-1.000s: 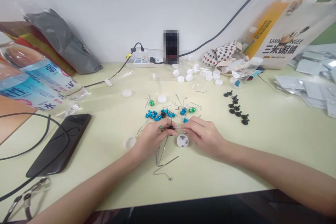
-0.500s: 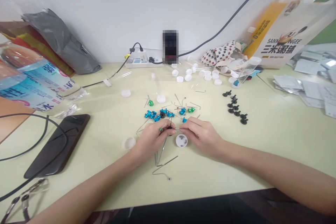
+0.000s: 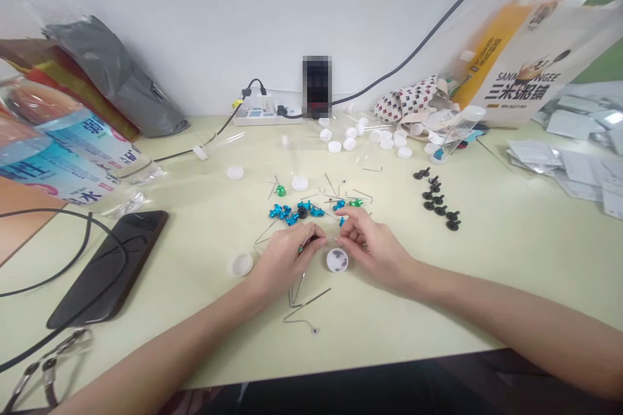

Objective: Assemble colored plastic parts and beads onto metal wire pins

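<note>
My left hand [image 3: 288, 253] is closed, pinching a small black part [image 3: 315, 238] between thumb and fingers. A bit of green and a thin bent metal rod also show at those fingers. My right hand [image 3: 370, 240] faces it, thumb and index finger closed at the end of a short thin metal rod [image 3: 331, 238] that reaches toward the black part; its other fingers are curled and lifted. Just below the fingertips sits a white cap [image 3: 337, 260] holding small dark pieces. Behind the hands lie several blue metal parts [image 3: 292, 218], a green one [image 3: 280, 190] and L-shaped rods [image 3: 363, 196].
Bent rods [image 3: 307, 304] lie near the front. An upturned white cap [image 3: 240, 264] is left of my hands. Black disc-ended parts [image 3: 440, 210] line up at right, white caps [image 3: 350, 143] at the back. A phone [image 3: 109, 269], cables and water bottles [image 3: 73, 149] occupy the left.
My right hand's fingers have shifted and lifted slightly at the rod, with the index finger raised from its earlier flatter pose. My left hand stays nearly in place, still gripping the black part.
</note>
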The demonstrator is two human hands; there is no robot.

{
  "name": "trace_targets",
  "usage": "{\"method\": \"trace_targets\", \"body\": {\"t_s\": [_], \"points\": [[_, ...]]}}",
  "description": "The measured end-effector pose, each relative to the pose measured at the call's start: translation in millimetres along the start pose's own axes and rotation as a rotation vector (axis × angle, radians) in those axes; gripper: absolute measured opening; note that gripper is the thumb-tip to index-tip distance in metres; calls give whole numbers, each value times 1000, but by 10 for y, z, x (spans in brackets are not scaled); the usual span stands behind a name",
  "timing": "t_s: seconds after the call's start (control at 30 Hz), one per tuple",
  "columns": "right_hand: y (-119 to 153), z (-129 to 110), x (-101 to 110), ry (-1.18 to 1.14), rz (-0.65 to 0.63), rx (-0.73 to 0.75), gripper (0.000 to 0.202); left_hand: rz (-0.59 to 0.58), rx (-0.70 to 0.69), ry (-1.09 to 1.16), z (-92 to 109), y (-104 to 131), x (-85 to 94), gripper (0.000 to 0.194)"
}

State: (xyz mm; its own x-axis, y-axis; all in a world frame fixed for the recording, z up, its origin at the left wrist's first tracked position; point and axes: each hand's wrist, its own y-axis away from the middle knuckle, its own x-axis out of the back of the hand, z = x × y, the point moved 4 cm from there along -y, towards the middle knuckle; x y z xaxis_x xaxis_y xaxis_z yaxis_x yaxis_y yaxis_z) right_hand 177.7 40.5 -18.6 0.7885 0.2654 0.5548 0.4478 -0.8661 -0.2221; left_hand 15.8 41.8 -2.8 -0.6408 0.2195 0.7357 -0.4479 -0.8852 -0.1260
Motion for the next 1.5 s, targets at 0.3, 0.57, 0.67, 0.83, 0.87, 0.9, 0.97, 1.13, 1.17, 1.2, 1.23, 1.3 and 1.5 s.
{"method": "trace_targets", "body": {"t_s": [0.3,0.57,0.67,0.83,0.87,0.9,0.97,1.13,1.17,1.2,1.23,1.3,1.5], "points": [[-11,-77,38,355,82,339,36,9,75,104,-104,-23,56,17],[48,-278,135,1048,37,911,24,-87,152,231,-138,-75,72,21],[71,-278,125,1031,47,944,22,-98,152,228,-131,-62,57,21],[74,-282,103,972,70,930,20,-84,153,152,-151,-51,39,16],[72,-283,103,967,67,927,19,-81,158,137,-157,-51,36,14],[70,-283,107,963,64,924,19,-79,163,130,-161,-52,33,13],[69,-280,116,956,56,923,18,-71,162,146,-161,-55,33,10],[67,-275,136,935,56,908,18,-49,154,226,-144,-57,42,6],[66,-277,137,927,57,902,18,-47,158,231,-146,-57,43,5],[64,-280,137,917,56,896,18,-46,161,233,-148,-56,44,5],[63,-283,136,907,52,893,18,-46,162,233,-151,-55,44,5],[58,-285,132,887,40,885,18,-50,163,224,-155,-53,43,5],[56,-261,131,856,31,861,18,-66,159,169,-155,-46,34,5]]}}
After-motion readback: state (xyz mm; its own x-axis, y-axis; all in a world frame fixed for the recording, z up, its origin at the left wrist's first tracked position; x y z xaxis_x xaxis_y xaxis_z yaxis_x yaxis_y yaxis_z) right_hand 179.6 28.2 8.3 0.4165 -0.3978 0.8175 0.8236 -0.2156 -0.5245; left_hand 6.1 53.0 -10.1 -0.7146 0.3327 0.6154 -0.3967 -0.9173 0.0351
